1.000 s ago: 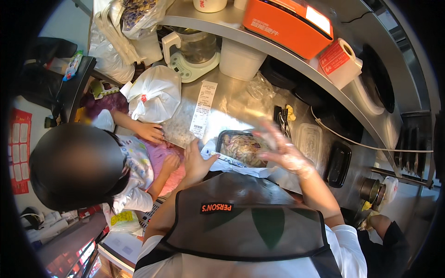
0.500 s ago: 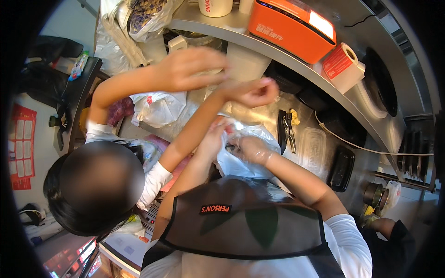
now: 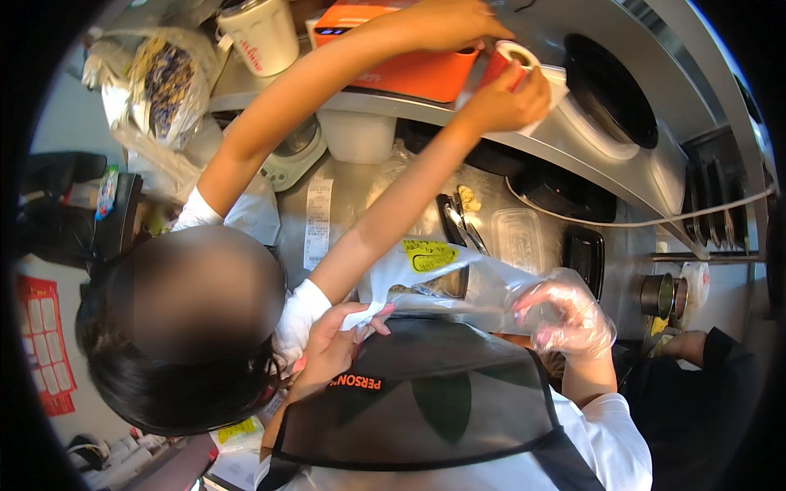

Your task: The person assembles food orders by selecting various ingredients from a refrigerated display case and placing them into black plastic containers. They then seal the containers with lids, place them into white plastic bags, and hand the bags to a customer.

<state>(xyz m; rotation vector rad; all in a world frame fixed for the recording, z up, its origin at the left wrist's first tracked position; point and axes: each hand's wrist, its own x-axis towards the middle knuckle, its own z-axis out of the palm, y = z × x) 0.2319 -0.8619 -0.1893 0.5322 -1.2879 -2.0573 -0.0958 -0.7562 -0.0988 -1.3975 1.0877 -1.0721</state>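
Head view: metal counter (image 3: 348, 190) below far shelf (image 3: 393, 106); left hand (image 3: 337, 340) pinches plastic bag (image 3: 483, 286), right hand (image 3: 573, 315) half-curled, grip unclear.

Warm light glints off a steel counter (image 3: 354, 188), shadow darkening its far edge beneath a shelf (image 3: 610, 184) bowed by fisheye distortion, the view's corners black.

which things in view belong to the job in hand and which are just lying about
In use:
- bag, left hand gripping one end, gloved right hand at the other
- food box, partly hidden by the bag

Lying about, it seems:
- receipt
- clear tub
- black tray
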